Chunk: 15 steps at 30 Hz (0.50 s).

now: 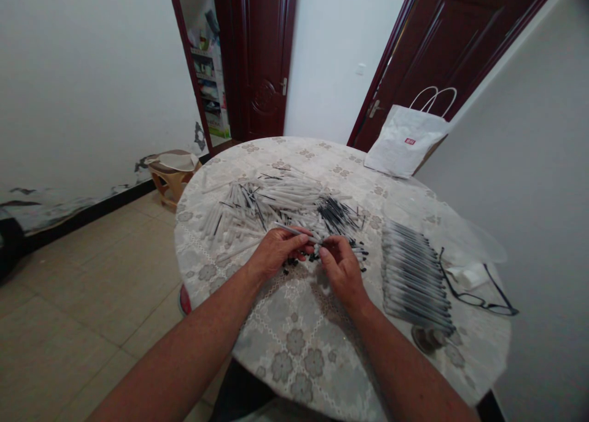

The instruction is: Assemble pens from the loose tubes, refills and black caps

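My left hand [280, 250] is closed on a thin pale pen barrel [291, 229], which points up to the left. My right hand [343, 267] pinches at the other end of the barrel, its fingertips close to the left ones; a small part there is too hidden to make out. Just beyond both hands spreads a loose pile of whitish pen barrels [294, 195]. Dark thin pen refills [338, 213] lie bunched at the pile's right side. Small black pieces [287, 266] are scattered below my fingers.
Rows of pens [409, 275] lie stacked to the right, beside eyeglasses [476, 300] and a round dark object [427, 339]. A white paper bag [405, 141] stands at the back right on the flowered tablecloth [294, 354]. A stool [171, 176] stands left of the round table.
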### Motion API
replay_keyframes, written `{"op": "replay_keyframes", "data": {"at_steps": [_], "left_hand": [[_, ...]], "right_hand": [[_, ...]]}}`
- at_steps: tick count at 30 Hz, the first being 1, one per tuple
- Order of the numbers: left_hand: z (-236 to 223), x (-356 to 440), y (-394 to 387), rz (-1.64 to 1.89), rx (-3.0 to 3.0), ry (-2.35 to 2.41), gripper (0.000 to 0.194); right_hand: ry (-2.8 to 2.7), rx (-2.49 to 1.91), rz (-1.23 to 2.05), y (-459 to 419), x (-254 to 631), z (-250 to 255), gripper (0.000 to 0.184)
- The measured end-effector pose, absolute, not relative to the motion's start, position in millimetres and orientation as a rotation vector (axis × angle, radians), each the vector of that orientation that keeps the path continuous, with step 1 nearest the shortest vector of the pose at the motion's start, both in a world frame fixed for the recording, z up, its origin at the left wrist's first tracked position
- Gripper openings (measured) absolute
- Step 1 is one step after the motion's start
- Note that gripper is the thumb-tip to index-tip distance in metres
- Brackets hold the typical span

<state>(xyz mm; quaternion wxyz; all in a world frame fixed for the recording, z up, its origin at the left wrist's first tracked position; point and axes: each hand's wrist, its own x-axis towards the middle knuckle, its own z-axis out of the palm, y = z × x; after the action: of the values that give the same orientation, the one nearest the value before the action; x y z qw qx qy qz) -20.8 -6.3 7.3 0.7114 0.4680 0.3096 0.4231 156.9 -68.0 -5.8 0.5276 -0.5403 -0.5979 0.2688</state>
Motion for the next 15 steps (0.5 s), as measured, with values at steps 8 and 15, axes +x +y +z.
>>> {"op": "replay_keyframes", "data": {"at_steps": [8, 15], "left_hand": [[6.4, -19.9, -6.8, 0.923, 1.07, 0.697, 0.038], [4.7, -19.2, -6.7, 0.926, 1.067, 0.7, 0.039]], "right_hand": [[-1.505, -1.32, 0.664, -68.4, 157.9, -5.1, 0.032], [-1.519, -1.341, 0.596, -67.2, 157.6, -5.6, 0.023]]}}
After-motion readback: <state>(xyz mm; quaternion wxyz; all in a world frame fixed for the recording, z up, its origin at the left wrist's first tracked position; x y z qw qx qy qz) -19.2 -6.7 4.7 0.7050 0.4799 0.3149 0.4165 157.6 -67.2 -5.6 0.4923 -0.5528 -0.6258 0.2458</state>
